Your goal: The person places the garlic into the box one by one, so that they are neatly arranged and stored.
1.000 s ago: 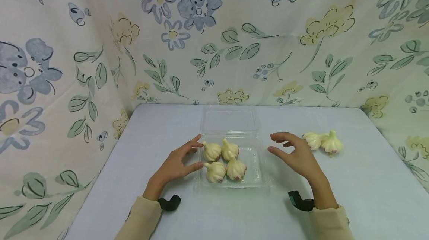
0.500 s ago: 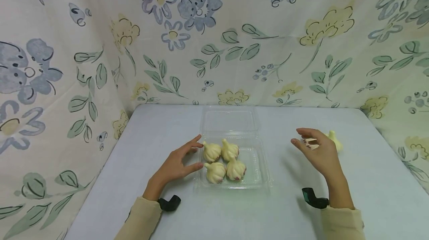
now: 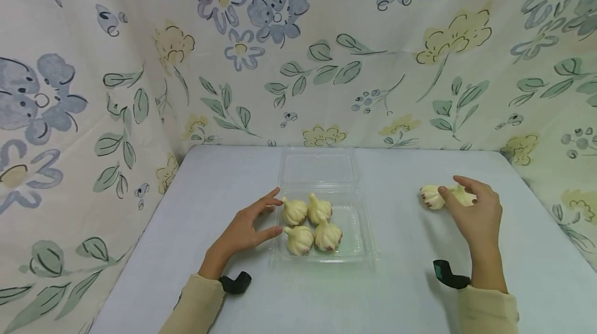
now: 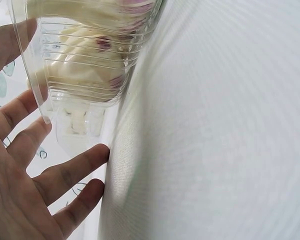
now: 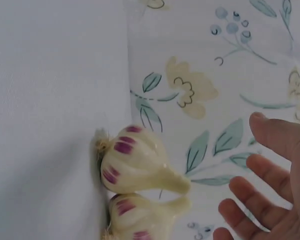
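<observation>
Four bulbs point(image 3: 322, 233) sit in the left half of a clear box point(image 3: 354, 225) near the middle of the white bench point(image 3: 224, 168), lid point(image 3: 319, 168) laid open toward the back edge. Flowered cloth point(image 3: 326, 64) hangs behind that edge and along both sides. Left hand point(image 3: 247, 228): fingers spread at the box's left rim, gripping nothing. Right hand point(image 3: 478, 215): loosely curved, holding nothing, just beside two more bulbs point(image 5: 132, 182) toward the back right corner.
</observation>
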The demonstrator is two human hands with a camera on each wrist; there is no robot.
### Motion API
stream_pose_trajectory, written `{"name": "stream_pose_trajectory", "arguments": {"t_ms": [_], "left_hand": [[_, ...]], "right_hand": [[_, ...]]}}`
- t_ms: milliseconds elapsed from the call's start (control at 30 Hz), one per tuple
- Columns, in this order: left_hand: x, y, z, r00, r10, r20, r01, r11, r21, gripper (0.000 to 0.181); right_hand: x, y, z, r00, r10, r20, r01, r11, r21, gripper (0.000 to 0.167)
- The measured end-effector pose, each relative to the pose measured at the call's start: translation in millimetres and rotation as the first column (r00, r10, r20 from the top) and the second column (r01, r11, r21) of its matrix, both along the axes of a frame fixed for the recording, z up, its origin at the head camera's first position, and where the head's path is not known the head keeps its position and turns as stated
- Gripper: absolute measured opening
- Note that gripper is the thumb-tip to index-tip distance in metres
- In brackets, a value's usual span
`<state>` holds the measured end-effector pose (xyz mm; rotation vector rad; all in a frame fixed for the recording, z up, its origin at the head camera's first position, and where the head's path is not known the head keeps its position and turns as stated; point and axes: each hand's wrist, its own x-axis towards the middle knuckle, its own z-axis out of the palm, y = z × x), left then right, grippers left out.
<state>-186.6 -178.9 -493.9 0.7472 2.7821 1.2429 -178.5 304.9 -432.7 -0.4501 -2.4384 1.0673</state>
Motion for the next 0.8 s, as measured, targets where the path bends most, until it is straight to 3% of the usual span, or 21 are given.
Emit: {"name": "stream_pose_trajectory", "arguments": {"t_ms": [500, 800], "left_hand": [[0.6, -0.1, 1.7, 1.000, -0.004, 0.021, 0.004, 1.000, 0.008, 0.057], [0.7, 0.7, 2.1, 1.000, -0.002, 0.031, 0.002, 1.000, 0.017, 0.057]], "right_hand": [[3.0, 30.6, -18.4, 0.995, -0.042, 0.095, 0.042, 0.999, 0.003, 0.062], [-1.3, 42.2, -32.1, 0.971, -0.038, 0.236, 0.046, 0.998, -0.031, 0.071]]}}
